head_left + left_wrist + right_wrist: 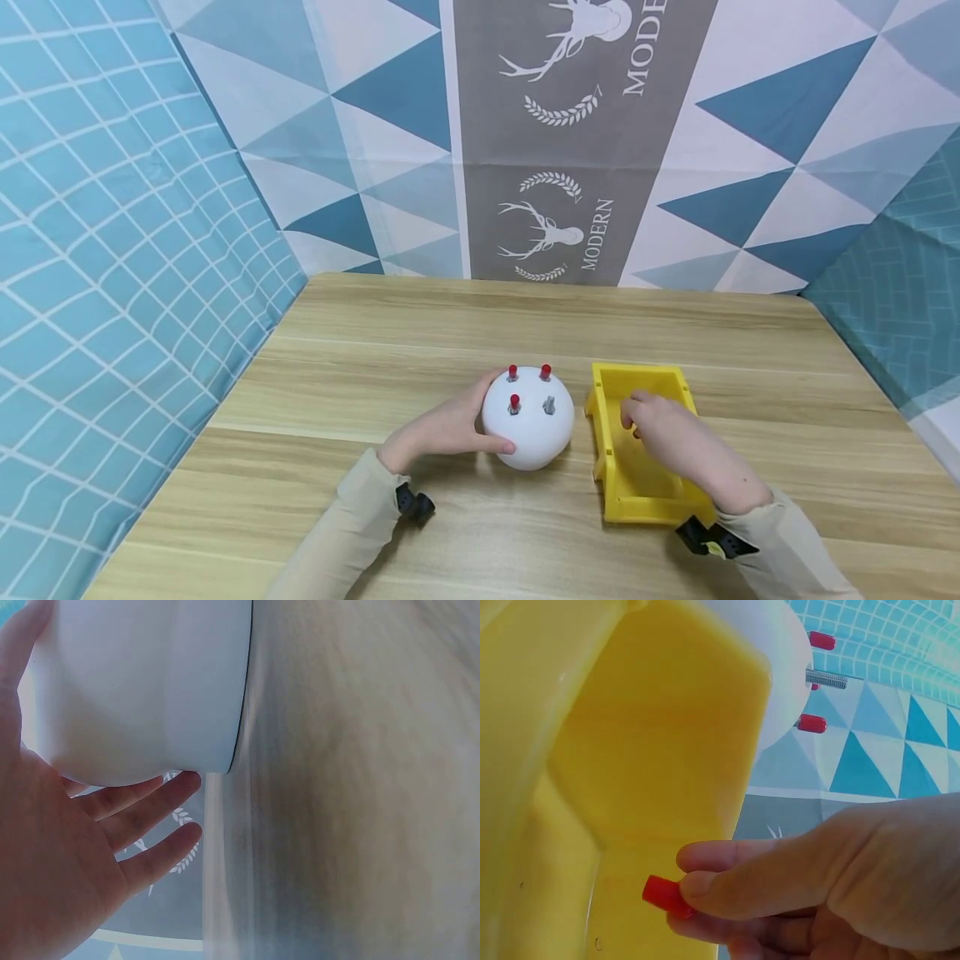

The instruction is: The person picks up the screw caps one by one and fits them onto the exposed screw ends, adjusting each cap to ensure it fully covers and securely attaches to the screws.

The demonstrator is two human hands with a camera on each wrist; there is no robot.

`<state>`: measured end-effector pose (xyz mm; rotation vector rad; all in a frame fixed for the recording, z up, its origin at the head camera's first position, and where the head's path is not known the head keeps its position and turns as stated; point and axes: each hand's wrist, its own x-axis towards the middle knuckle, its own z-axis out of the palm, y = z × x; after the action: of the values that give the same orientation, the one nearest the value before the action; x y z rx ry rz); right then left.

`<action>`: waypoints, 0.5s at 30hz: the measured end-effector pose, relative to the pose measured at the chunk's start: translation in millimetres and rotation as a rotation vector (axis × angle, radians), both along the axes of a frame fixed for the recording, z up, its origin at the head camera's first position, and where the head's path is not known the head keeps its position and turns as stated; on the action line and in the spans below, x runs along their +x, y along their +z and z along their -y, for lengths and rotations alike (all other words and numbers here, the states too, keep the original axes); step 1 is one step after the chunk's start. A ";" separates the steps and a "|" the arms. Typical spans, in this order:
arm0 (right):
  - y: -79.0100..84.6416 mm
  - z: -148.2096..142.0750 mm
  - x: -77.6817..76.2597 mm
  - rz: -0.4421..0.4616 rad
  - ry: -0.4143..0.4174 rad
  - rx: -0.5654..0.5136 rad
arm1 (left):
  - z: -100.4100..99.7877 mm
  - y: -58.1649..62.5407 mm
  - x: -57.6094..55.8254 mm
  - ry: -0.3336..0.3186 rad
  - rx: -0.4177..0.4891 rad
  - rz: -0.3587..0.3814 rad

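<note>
A white rounded body [528,437] with a flat base sits on the table. Three of the threaded studs on its top wear red caps, while one stud [549,406] is bare metal. My left hand [448,427] holds the body from its left side, thumb across the front and fingers spread along the back. Over the yellow bin [660,510], my right hand [672,440] pinches a small red cap [666,895] between thumb and fingers. In the right wrist view the cap's outer end pokes out past the fingertips.
The yellow bin stands just right of the white body, its walls rising around the right hand's fingers. Beneath everything is a wood-grain table [345,367]. Patterned cloth [405,150] hangs behind the table, and blue checked cloth [127,250] covers the left side.
</note>
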<state>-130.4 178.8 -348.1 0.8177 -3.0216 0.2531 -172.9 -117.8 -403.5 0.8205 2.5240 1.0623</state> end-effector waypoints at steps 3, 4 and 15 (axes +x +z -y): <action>-0.8 0.7 -0.8 -0.075 0.018 0.004 | 0.3 -0.1 0.4 0.003 -0.003 0.004; -1.4 0.9 -1.1 -0.112 0.026 0.004 | 0.4 -0.1 0.5 0.004 -0.003 0.004; 0.0 8.5 0.8 -0.355 0.043 -0.037 | 0.8 0.2 0.4 0.007 -0.002 0.007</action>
<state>-129.6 170.2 -348.1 0.8253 -2.6648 0.1446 -172.5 -118.6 -403.3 0.8068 2.5238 1.0632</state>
